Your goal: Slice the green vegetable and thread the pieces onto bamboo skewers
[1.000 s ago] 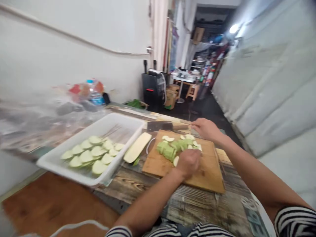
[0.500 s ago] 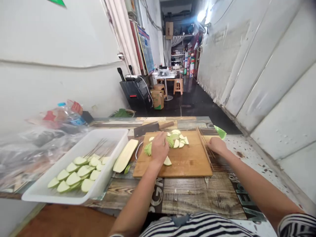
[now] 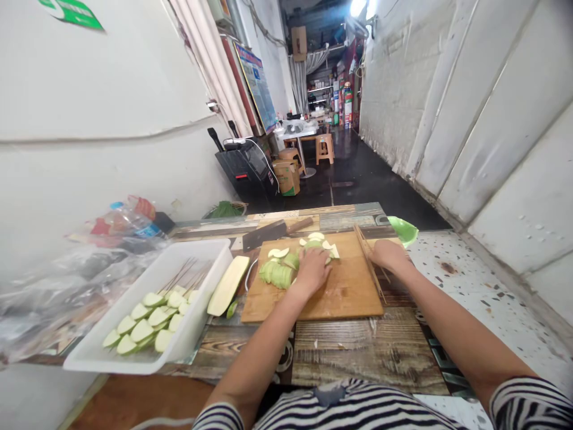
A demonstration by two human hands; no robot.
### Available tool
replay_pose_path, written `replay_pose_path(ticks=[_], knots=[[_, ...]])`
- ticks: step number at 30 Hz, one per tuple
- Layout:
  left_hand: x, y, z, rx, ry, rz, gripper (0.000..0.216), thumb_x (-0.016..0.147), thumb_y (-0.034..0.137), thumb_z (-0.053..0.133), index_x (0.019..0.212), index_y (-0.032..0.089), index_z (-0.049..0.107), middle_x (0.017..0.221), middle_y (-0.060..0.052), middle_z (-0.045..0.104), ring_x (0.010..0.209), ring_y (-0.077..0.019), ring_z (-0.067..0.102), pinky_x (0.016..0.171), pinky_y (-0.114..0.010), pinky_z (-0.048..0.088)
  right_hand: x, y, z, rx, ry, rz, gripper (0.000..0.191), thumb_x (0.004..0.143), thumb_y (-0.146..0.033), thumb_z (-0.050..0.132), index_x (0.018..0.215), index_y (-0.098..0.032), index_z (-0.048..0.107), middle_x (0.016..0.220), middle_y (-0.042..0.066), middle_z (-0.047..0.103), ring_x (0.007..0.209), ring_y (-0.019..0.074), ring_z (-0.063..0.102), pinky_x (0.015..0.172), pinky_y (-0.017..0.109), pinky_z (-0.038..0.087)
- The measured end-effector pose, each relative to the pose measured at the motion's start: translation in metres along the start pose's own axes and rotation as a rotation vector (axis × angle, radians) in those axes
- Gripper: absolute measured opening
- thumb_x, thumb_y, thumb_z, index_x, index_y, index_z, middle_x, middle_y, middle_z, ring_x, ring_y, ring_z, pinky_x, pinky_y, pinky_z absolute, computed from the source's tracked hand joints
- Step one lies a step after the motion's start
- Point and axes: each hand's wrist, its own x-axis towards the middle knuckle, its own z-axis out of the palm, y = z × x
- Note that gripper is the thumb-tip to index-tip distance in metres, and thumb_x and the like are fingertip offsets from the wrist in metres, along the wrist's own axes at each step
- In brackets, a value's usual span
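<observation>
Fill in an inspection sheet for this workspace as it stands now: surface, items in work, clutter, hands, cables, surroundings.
Surface: wood-patterned table bearing a cutting board.
Items in work: pale-green slices on the board; thin sticks along its right edge; cleaver behind it; larger cut piece beside a white tray that holds more slices and sticks.
Clutter: plastic bags left of the tray; bottle behind it.
Hands: left hand at the slices, right hand by the sticks; grips unclear.
Cables: white cable on a black box.
Surroundings: stool, carton, pale walls.
</observation>
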Motion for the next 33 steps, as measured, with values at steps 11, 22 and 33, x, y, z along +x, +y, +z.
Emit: replay_pose_path(ticks=[11,22,33], knots=[[0.005,0.015,0.003,-0.048,-0.062,0.025,0.019,0.081,0.026,0.052,0.095,0.018,0.06,0.101,-0.01,0.058,0.102,-0.0231,0.048,0.094,-0.043,0.029,-0.006,0.017,0.001,0.233,0.034,0.04,0.024,0.065,-0.032,0.058,0.063,-0.01,0.066,0.068,0.018,0.068,0.079,0.0291,0.065,0.065,0.03,0.044],[-0.073,0.017,-0.068,-0.145,0.034,-0.189,0.025,0.085,0.026,0.044,0.1,0.02,0.063,0.087,-0.007,0.066,0.082,-0.0195,0.059,0.075,-0.031,0.043,-0.085,-0.003,-0.013,0.885,-0.076,-0.188,0.006,0.064,-0.025,0.048,0.06,-0.021,0.046,0.054,-0.001,0.06,0.051,0.0126,0.059,0.05,0.021,0.046],[-0.087,0.02,-0.02,0.218,-0.032,-0.528,0.052,0.084,0.044,0.041,0.123,0.011,0.042,0.091,-0.016,0.057,0.084,-0.0272,0.056,0.071,-0.034,0.041,-0.124,-0.053,0.02,1.193,-0.496,-0.261,0.005,0.061,-0.022,0.047,0.063,-0.018,0.049,0.048,-0.007,0.052,0.034,0.0027,0.029,0.033,0.015,0.019]])
